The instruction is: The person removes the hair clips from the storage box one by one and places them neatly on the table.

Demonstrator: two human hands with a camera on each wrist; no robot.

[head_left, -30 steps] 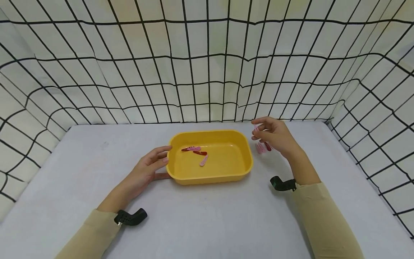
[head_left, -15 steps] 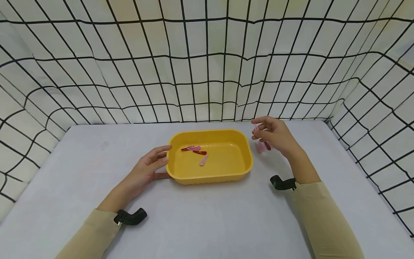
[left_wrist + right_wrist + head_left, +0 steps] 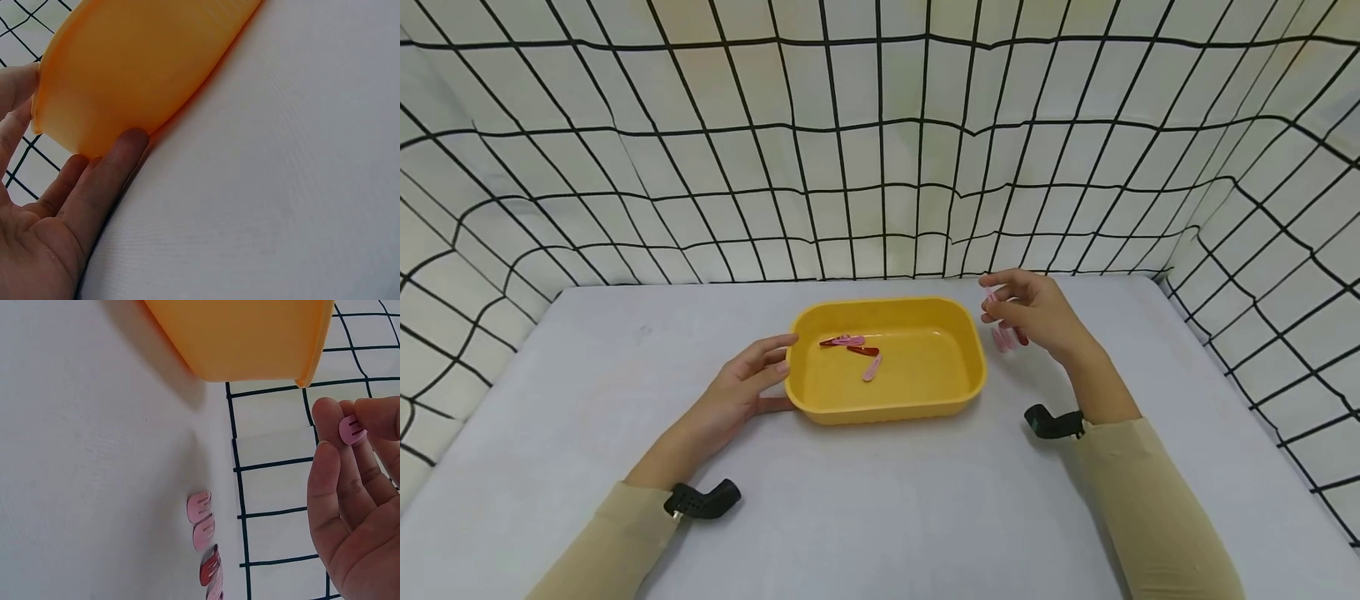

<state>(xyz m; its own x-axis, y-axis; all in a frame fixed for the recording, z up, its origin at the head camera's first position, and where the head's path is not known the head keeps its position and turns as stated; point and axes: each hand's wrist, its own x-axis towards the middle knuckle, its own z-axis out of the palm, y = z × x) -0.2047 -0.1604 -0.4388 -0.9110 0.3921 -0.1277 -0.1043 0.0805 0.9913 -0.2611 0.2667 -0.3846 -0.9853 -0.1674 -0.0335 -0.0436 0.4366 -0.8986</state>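
My right hand (image 3: 1030, 308) pinches a pink hair clip (image 3: 352, 430) between thumb and fingertips, raised above the table just beyond the tray's right end. Below that hand lie pink hair clips (image 3: 1003, 339) and a red hair clip (image 3: 210, 569), in a row in the right wrist view. With fairly straight fingers, my left hand (image 3: 752, 383) touches the left end of the yellow tray (image 3: 887, 412); in the left wrist view the fingertips meet its outer wall and rim. Inside the tray are several clips, among them a dark red hair clip (image 3: 862, 351) and a pink hair clip (image 3: 872, 368).
A white-covered table (image 3: 880, 508) carries everything. Black netting (image 3: 880, 158) over white cloth rises behind the back edge and on both sides. Each wrist wears a black camera mount (image 3: 703, 500).
The right hand has shifted very slightly left with the pink hair clip still pinched. The left hand, the tray and the clips in it stay in place.
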